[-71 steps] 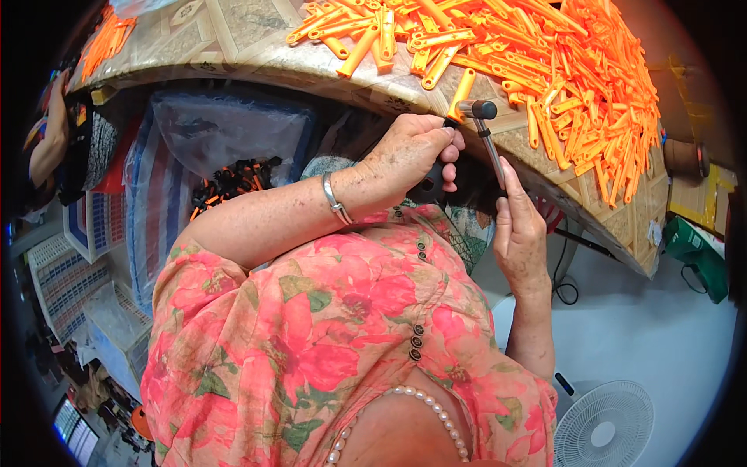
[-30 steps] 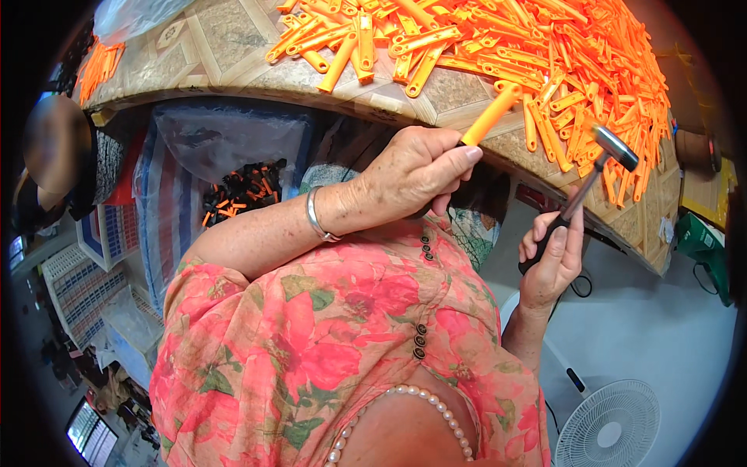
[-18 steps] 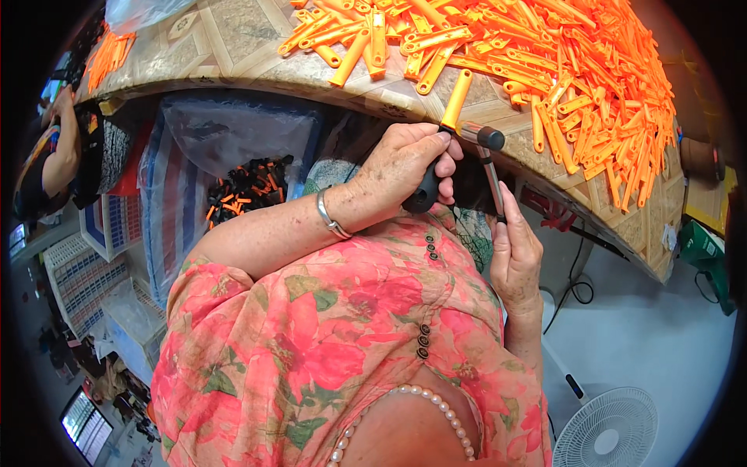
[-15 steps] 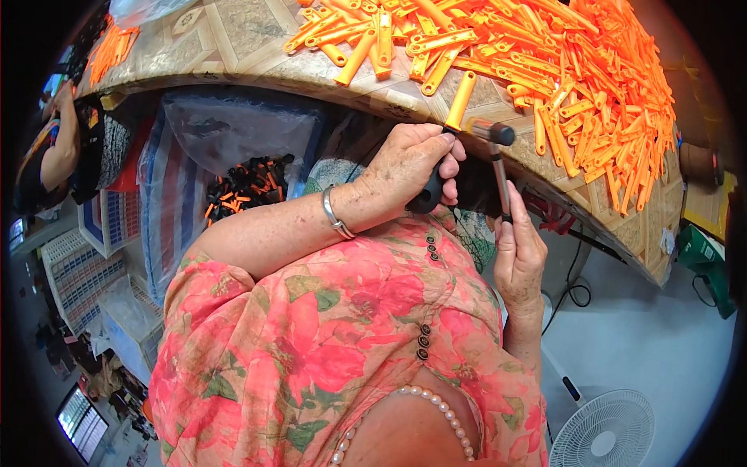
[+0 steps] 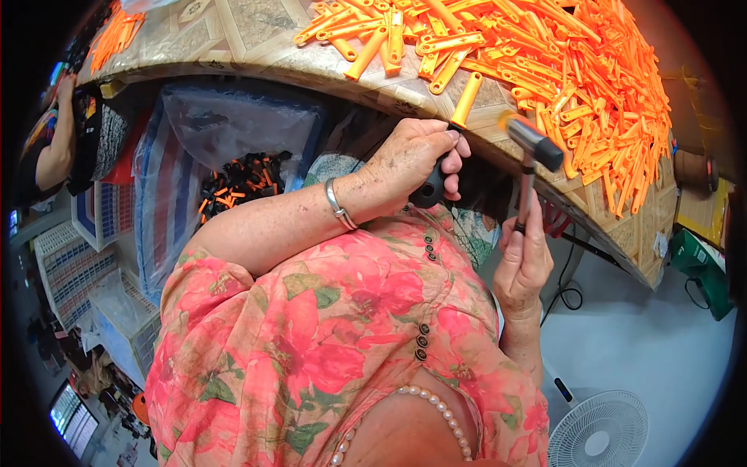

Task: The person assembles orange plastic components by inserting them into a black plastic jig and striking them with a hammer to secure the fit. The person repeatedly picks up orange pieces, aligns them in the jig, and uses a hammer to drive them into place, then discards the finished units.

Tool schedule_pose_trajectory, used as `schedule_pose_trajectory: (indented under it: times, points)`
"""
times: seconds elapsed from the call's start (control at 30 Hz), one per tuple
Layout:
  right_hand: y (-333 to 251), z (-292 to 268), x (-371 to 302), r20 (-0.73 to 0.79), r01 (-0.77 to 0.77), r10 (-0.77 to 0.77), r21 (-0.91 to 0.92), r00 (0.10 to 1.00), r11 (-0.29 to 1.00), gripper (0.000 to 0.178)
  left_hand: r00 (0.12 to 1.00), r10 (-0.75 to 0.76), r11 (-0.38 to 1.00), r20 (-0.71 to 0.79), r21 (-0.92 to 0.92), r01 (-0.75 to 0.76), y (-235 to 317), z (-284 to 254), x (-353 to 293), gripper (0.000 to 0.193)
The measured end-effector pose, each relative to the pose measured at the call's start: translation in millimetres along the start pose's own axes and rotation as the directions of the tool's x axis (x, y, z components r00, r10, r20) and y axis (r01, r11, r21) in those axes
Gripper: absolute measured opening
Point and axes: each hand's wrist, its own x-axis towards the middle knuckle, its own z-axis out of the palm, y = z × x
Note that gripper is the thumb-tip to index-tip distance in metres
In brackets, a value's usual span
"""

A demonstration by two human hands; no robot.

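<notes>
My left hand [image 5: 426, 162] is closed round a black handle [image 5: 430, 188] beside the table edge. An orange plastic piece [image 5: 468, 100] stands out of the handle's upper end, above my thumb. To the right, my right hand [image 5: 525, 261] grips the shaft of a small hammer [image 5: 534, 142]. The hammer's head has a black face and an orange end, and it is apart from the orange piece. Whether the orange piece is fully seated in the handle is hidden by my fingers.
A large heap of orange plastic pieces [image 5: 576, 101] covers the right part of the table [image 5: 257, 48]. Below the edge, a lined bag [image 5: 175, 194] holds black-and-orange parts [image 5: 243, 183]. A fan [image 5: 597, 444] stands lower right. Another person's arm [image 5: 58, 156] shows far left.
The hammer head has swung away from the orange piece, to the right, with my right hand shifting slightly. My left hand still holds the handle in nearly the same place.
</notes>
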Motion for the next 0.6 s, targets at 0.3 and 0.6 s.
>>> schedule_pose_trajectory:
  times: [0.3,0.6]
  points:
    - [-5.7,2.9,2.4,-0.092,0.012,-0.011,0.003,0.996,1.0,0.051,1.0,0.001,1.0,-0.01,-0.007,-0.001,-0.4,-0.1,1.1,0.021]
    - [2.0,5.4,8.3,0.008,-0.053,0.052,0.106,0.999,0.993,0.045,1.0,-0.021,1.0,0.001,-0.022,0.021,1.4,-1.5,-0.4,0.021]
